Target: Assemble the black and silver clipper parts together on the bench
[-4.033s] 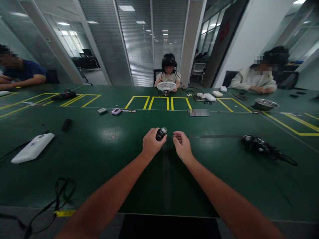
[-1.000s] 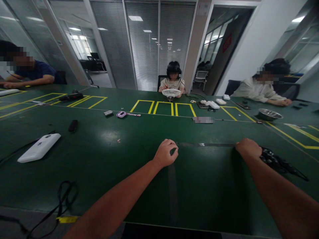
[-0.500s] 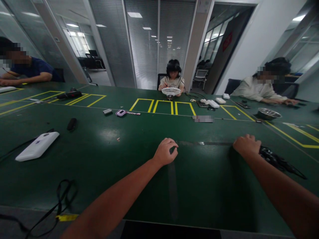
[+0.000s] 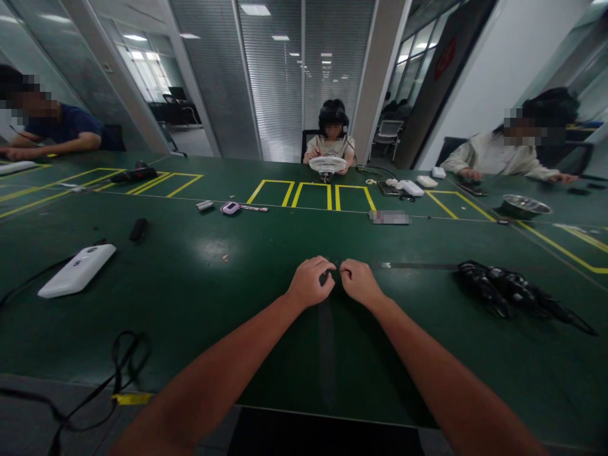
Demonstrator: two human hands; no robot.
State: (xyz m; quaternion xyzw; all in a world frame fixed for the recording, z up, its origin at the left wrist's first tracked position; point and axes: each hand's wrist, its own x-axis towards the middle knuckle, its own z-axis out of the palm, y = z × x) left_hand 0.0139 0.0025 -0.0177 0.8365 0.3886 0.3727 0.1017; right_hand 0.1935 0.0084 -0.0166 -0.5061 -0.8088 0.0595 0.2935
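My left hand [image 4: 310, 282] rests on the green table [image 4: 266, 335] at the middle, its fingers curled round a small black part [image 4: 325, 276] of which only a sliver shows. My right hand [image 4: 360, 282] sits just to its right, fingers pinched together and almost touching the left hand; what it pinches is too small to make out. A pile of black parts [image 4: 508, 289] lies on the table further right, well apart from both hands.
A white device [image 4: 77, 270] with a cable lies at the left, and a black strap [image 4: 114, 367] near the front edge. Three other people sit around the table; the one opposite has a white fan grille [image 4: 327, 164]. A metal bowl [image 4: 525, 205] stands at far right.
My right hand has left the pile of black parts at the right and come back to the middle, beside my left hand. The left hand has stayed closed in place.
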